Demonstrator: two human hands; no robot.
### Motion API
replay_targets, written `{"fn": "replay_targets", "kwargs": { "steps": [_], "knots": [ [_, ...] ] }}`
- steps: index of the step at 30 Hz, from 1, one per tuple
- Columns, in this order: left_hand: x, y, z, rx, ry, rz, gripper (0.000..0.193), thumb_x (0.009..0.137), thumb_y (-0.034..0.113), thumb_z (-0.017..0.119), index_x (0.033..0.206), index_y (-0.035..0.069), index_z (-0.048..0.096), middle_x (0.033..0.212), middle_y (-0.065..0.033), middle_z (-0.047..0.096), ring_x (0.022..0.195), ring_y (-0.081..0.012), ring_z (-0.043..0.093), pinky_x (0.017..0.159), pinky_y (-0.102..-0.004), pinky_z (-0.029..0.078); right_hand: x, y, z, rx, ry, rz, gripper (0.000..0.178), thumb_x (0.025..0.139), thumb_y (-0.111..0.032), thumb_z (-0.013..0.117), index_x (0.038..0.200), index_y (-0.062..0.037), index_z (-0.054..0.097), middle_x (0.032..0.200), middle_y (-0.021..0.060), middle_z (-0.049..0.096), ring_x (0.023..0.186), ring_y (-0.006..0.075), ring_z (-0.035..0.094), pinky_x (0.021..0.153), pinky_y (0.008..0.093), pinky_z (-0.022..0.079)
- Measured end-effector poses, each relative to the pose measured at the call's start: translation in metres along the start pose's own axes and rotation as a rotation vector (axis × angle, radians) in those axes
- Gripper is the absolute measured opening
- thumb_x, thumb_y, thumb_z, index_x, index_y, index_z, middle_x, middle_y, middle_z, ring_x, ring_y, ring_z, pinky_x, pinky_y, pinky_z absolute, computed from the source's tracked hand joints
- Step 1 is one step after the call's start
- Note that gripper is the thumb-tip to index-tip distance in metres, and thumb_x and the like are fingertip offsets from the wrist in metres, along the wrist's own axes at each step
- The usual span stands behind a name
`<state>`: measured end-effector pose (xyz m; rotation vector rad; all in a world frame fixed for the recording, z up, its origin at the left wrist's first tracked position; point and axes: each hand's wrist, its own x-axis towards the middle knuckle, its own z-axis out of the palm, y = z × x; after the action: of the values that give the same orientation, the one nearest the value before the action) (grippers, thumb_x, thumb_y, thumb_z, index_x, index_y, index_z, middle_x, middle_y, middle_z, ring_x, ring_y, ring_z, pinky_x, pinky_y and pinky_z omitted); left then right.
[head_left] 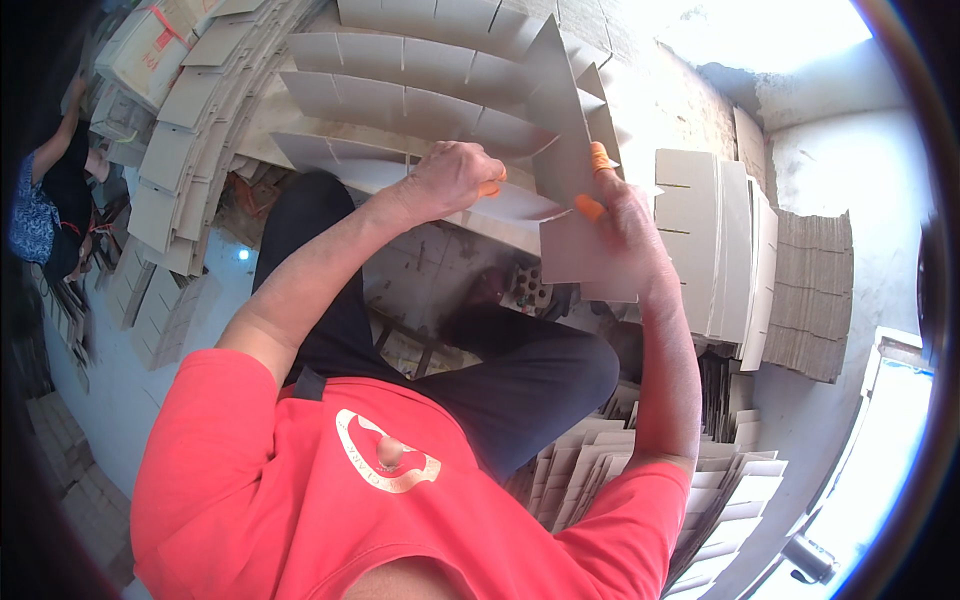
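Several grey cardboard divider strips (400,107) stand on edge in rows, with slots cut along their upper edges. My left hand (452,180) is closed at the nearest strip (335,158), its fingers pinched over the top edge. Crosswise at the right ends of the rows is another cardboard strip (560,120), tilted upright. My right hand (622,215) grips this cross strip near its close end, thumb and fingers around it. Orange finger covers show on both hands. Where the slots meet is partly hidden by the strips and my hands.
Stacked cardboard sheets (690,245) stand at the right, beside a thick pile (812,290). More slotted pieces (590,470) lie below my right arm. Cardboard stacks (175,170) line the left, with another person (60,190) beyond. My bent legs (530,385) are under the work.
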<state>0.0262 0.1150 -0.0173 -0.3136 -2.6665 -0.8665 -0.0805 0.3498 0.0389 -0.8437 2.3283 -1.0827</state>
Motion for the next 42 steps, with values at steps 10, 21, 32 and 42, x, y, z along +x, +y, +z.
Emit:
{"fn": "replay_targets", "kwargs": {
  "steps": [10,21,32,42],
  "knots": [
    [0.01,0.009,-0.019,0.039,-0.164,0.021,0.024,0.072,0.019,0.075,0.09,0.005,0.067,0.079,-0.0094,0.066,0.076,-0.0256,0.062,0.069,-0.0368,0.05,-0.005,-0.002,0.006,-0.452,-0.009,-0.122,0.036,0.091,-0.016,0.057,0.124,-0.0025,0.055,0.087,0.0228,0.065,0.084,0.0395,0.063,0.076,0.0465,0.05],
    [-0.008,0.012,-0.021,0.09,0.038,0.102,0.033,0.07,0.018,0.075,0.096,0.0,0.065,0.081,-0.0078,0.066,0.076,-0.024,0.06,0.072,-0.0363,0.049,-0.104,0.129,-0.089,-1.211,0.609,0.769,0.059,0.077,-0.036,0.075,0.122,-0.0047,0.051,0.116,0.0152,0.057,0.104,0.0315,0.056,0.083,0.0412,0.049],
    [-0.014,0.011,-0.032,0.108,-0.007,0.056,0.035,0.072,0.019,0.075,0.098,-0.001,0.065,0.088,-0.0114,0.067,0.078,-0.0272,0.06,0.072,-0.037,0.048,-0.112,0.172,-0.126,-0.841,0.79,0.463,0.034,0.075,-0.025,0.076,0.081,-0.0031,0.051,0.067,0.0163,0.06,0.063,0.0351,0.055,0.059,0.0432,0.044],
    [-0.031,0.003,-0.046,0.074,0.077,0.037,0.036,0.073,0.02,0.075,0.1,-0.001,0.065,0.089,-0.011,0.067,0.082,-0.027,0.06,0.076,-0.0379,0.047,-0.109,0.109,-0.139,-0.631,1.126,0.371,0.034,0.088,-0.038,0.065,0.084,-0.005,0.071,0.064,0.0101,0.064,0.049,0.0181,0.053,0.049,0.0364,0.043]
  ]
}}
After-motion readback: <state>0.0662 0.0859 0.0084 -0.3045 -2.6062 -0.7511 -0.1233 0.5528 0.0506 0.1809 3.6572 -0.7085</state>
